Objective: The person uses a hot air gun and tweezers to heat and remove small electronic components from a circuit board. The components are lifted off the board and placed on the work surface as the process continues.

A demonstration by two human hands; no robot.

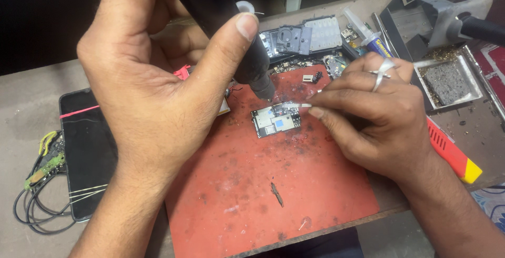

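Note:
My left hand is wrapped around a thick black hot-air tool, whose nozzle tip points down at a small circuit board. The board lies on a red work mat. My right hand pinches thin metal tweezers, their tip touching the board's top edge beside the nozzle. A ring sits on one finger of the right hand.
A dark phone with a red band lies left of the mat, beside tangled wires. Phone housing parts and a glue tube lie behind. A grey tool stand, a sponge tray and a red-yellow tool are at right.

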